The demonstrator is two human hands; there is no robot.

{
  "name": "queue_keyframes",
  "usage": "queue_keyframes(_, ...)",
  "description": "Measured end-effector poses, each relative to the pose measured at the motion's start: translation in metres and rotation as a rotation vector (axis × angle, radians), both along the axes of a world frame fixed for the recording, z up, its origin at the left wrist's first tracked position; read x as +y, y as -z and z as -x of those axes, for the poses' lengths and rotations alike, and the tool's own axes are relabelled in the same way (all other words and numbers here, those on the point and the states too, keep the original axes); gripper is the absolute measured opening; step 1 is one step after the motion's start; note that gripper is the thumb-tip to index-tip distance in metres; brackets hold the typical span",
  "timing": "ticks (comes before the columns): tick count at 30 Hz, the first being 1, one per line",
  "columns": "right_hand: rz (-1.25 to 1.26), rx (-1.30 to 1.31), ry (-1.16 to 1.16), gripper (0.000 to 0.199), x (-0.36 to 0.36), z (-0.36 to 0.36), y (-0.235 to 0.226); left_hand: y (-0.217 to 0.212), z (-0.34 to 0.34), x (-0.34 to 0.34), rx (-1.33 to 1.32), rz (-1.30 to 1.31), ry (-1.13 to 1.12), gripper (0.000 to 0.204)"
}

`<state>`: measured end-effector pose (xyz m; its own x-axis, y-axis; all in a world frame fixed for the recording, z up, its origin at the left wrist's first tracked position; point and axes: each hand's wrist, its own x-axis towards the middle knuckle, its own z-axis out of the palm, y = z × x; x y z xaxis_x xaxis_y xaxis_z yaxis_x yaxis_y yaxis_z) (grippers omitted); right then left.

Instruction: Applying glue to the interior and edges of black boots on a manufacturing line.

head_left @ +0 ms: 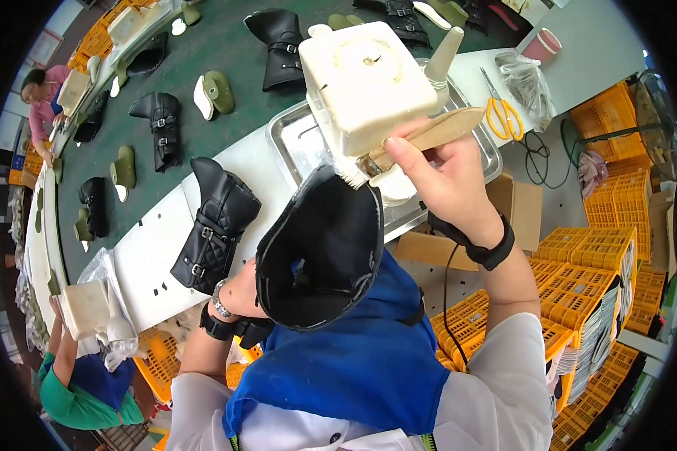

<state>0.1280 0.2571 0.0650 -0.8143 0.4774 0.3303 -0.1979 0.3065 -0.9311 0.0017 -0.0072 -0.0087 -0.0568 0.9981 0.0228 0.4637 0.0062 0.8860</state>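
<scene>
My left hand (242, 292) holds a black boot (320, 240) in front of my blue apron, its wide opening facing up toward me. Most of that hand's fingers are hidden behind the shaft. A flat wooden-handled brush (447, 129) is gripped in my right hand (455, 177), closed around the handle. Its pale bristles are at the far rim of the boot's opening, seemingly touching it. Just beyond the brush, a cream block-shaped container (368, 83) stands in a metal tray (284, 143). Left of the held boot, another black buckled boot (217, 222) lies on the white table.
A green conveyor belt (226, 135) carries boots and olive-green shoe pieces with pale soles. Orange-handled scissors (502, 113) and a plastic bag (525, 83) lie right of the tray. Yellow crates (572, 293) are stacked at right. Two people work along the left.
</scene>
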Motion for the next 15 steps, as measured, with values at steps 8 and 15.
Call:
queue_keyframes(8,-0.374,-0.085,0.010,0.022,-0.003,0.018,-0.012,-0.030,-0.020,0.022,0.112,-0.356,-0.251,0.076)
queue_keyframes(15,-0.432,-0.158,-0.071,0.029,0.004,0.027,-0.005,-0.026,-0.026,0.028,0.553,-0.367,-0.453,0.063)
